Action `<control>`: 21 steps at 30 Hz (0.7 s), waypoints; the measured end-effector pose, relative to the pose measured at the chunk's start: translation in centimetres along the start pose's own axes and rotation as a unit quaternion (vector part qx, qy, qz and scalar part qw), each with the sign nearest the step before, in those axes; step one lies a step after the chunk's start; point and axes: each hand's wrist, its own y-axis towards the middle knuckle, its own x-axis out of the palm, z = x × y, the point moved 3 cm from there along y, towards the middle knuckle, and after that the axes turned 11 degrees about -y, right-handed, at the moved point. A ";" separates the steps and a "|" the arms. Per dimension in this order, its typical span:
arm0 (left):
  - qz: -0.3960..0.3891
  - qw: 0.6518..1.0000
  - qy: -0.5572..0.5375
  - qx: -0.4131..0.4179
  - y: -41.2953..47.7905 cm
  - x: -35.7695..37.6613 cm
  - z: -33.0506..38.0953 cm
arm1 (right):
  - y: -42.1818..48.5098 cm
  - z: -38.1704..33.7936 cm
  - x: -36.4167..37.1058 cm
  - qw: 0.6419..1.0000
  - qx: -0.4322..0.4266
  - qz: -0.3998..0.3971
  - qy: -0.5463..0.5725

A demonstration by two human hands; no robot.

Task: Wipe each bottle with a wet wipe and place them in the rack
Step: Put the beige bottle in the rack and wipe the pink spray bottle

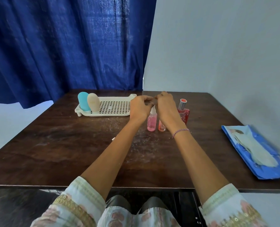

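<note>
White plastic with a perforated floor, the rack (113, 107) stands at the far side of the table (70, 153). Two bottles are already in it: a blue bottle (84, 101) and a beige bottle (93, 102), upright and touching each other at the rack's left end.

Three more wait outside, all upright and to the right of the rack. A small pink bottle (151, 122) with a white nozzle is just beside the rack's right end. An orange bottle (161, 126) stands next to it, partly hidden by a wrist. Farther right is a red perfume bottle (183, 113) with a silver cap.

The left hand (140, 106) and the right hand (166, 105) meet above the pink bottle, with fingers curled and fingertips together. Whether they pinch something I cannot tell, and no wipe shows in either hand.

I judge that the third bottle's turn is starting. The next move calls for a wipe from the blue pack (257, 153), which lies well to the right of the rack. Then the pink bottle needs a steady hold, because it is narrow and probably light, and may tip against its neighbour.
</note>
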 end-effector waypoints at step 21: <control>0.080 0.997 0.006 -0.010 -0.7 -8.6 -4.1 | 1.0 -6.5 2.2 0.970 0.011 0.004 0.244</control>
